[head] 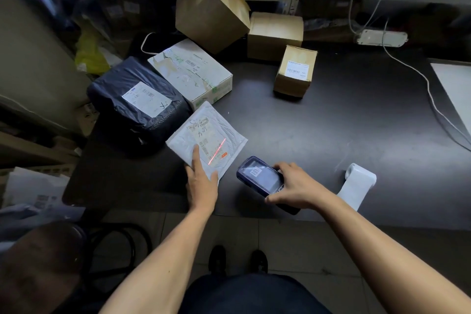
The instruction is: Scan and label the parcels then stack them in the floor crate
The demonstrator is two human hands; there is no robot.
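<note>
Head view: left hand [201, 181] lies on the near corner of a white bubble mailer [207, 139], index finger straight along it, thumb hooked over the edge, pinning it flat to the dark table [356, 122]. Mailer's shipping label [207, 141] has barcodes, an orange patch & handwriting, too scrawled to read; a red laser line [216, 151] crosses the label's lower part. Right hand [297, 186] is wrapped round a dark handheld scanner [260, 177], just right of the mailer, screen showing a small barcode pic. Touching the mailer's far-left side: black poly bag parcel [137, 99] w/ white label, barcode & a handwritten mark, unreadable. Beside it a white box [193, 72] w/ green print, taped, small barcode label. Further back, 2 plain brown cartons [212, 9] [275, 34], 1 tilted. Small brown box [295, 71] w/ barcode label stands apart. Label roll [356, 183] near the table's front edge, right of the scanner. All text too small to read.
</note>
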